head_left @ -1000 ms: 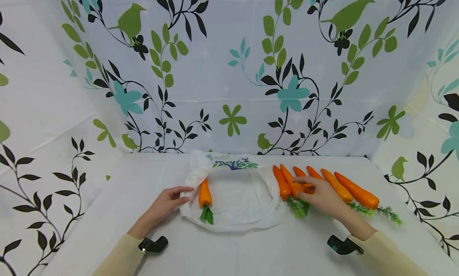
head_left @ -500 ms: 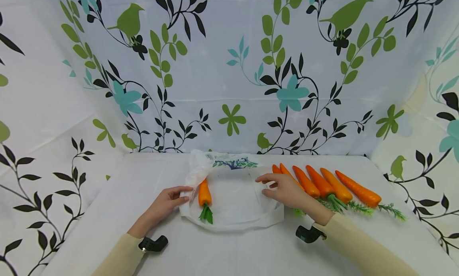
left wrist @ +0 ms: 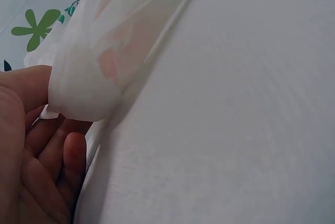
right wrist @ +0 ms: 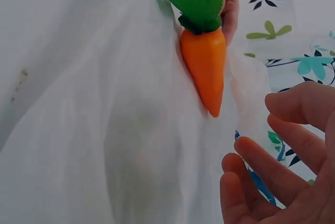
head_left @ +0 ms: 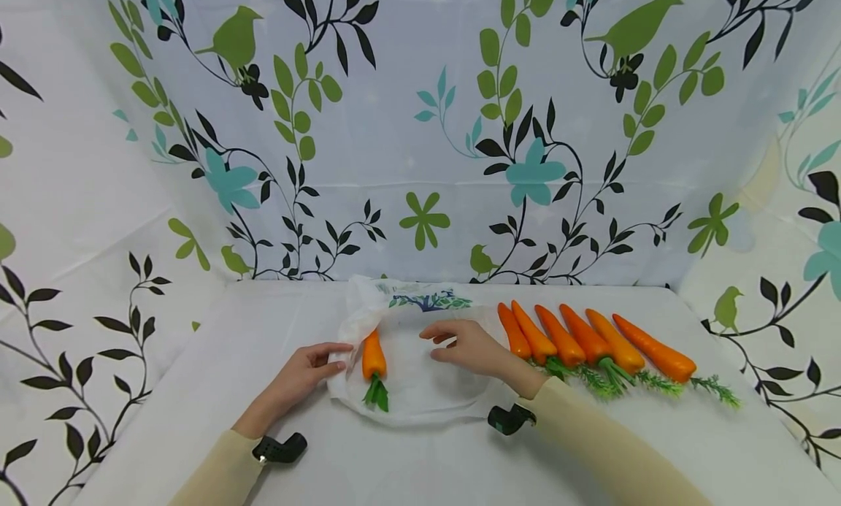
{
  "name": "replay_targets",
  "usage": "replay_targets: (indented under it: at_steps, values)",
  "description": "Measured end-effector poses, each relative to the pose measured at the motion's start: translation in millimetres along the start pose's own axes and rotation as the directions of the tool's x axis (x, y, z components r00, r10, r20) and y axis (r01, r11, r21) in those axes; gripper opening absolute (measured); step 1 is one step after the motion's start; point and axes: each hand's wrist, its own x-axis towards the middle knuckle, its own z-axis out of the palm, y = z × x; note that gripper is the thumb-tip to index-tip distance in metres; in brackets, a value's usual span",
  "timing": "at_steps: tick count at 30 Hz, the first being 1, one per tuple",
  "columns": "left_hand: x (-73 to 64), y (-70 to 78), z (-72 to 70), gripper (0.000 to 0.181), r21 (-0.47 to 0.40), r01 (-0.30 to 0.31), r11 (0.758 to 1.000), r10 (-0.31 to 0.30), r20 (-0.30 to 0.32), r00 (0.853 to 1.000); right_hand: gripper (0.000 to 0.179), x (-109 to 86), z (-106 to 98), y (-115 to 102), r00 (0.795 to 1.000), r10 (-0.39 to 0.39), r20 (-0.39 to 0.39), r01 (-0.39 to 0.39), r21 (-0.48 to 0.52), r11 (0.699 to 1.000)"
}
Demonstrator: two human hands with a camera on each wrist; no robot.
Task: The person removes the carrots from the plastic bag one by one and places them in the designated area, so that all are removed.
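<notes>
A thin white plastic bag [head_left: 434,404] lies on the table, its mouth spread wide and a blue-green tree print [head_left: 430,301] at its back. My left hand [head_left: 309,374] pinches the left edge of the bag; in the left wrist view the film [left wrist: 84,88] passes between thumb and fingers. One orange carrot [head_left: 374,356] with green leaves lies inside the bag, close to that hand. Over the middle of the bag is my right hand [head_left: 469,349], fingers loosely bent and holding nothing. In the right wrist view its fingertips stay apart from the carrot [right wrist: 205,67].
Several carrots lie in a slanted row right of the bag, from the nearest carrot [head_left: 514,332] to the outermost carrot [head_left: 653,349], leafy tops [head_left: 594,380] toward me. A patterned cloth [head_left: 427,126] hangs behind the white table [head_left: 420,469].
My right hand has moved left, from the row of carrots to above the middle of the bag, uncovering the row. My left hand has kept its place on the bag's edge.
</notes>
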Motion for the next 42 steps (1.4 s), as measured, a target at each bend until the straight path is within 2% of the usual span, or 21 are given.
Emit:
replay_targets:
  at_steps: [7, 10, 14, 16, 23, 27, 32, 36, 42]
  values:
    - [0.1, 1.1, 0.3, 0.038, 0.029, 0.008, 1.000, -0.008, 0.001, 1.000, 0.031, 24.4, 22.5, -3.3, 0.997, 0.053, 0.063, -0.055, 0.022, 0.998]
    - [-4.9, 9.3, -0.3, 0.037, 0.016, 0.007, 1.000, -0.007, 0.005, 1.000, 0.031, 34.2, 31.6, -7.0, 0.994, 0.058, 0.087, -0.062, 0.040, 0.997]
    - [-6.0, 8.0, -1.5, 0.037, 0.015, 0.001, 1.000, -0.001, 0.009, 1.000, 0.031, 45.8, 42.8, -11.7, 0.993, 0.065, 0.103, -0.071, 0.047, 0.996]
    - [-3.3, 0.3, -1.9, 0.038, 0.014, -0.002, 1.000, 0.002, 0.013, 1.000, 0.030, 50.2, 47.5, -13.2, 0.992, 0.069, 0.105, -0.075, 0.051, 0.996]
    - [-3.1, 1.2, -0.7, 0.038, 0.020, -0.001, 1.000, 0.000, 0.014, 1.000, 0.033, 57.0, 57.9, -20.9, 0.982, 0.096, 0.159, -0.110, 0.082, 0.990]
    - [-1.8, 1.0, -0.8, 0.037, 0.007, -0.038, 0.999, 0.038, 0.016, 0.999, 0.041, 59.0, 60.5, -23.3, 0.968, 0.112, 0.222, -0.132, 0.078, 0.988]
    - [-1.2, -0.1, 0.4, 0.037, -0.015, -0.063, 0.998, 0.064, 0.018, 0.998, 0.048, 60.6, 63.3, -22.2, 0.950, 0.089, 0.299, -0.123, 0.098, 0.988]
    - [-1.2, 0.3, 1.2, 0.037, -0.028, -0.065, 0.998, 0.065, 0.012, 0.998, 0.042, 60.9, 65.3, -21.8, 0.949, 0.103, 0.297, -0.138, 0.098, 0.986]
    - [-1.4, 0.0, 0.6, 0.037, -0.034, -0.063, 0.997, 0.063, 0.014, 0.998, 0.030, 63.9, 70.5, -22.3, 0.956, 0.165, 0.243, -0.197, 0.116, 0.974]
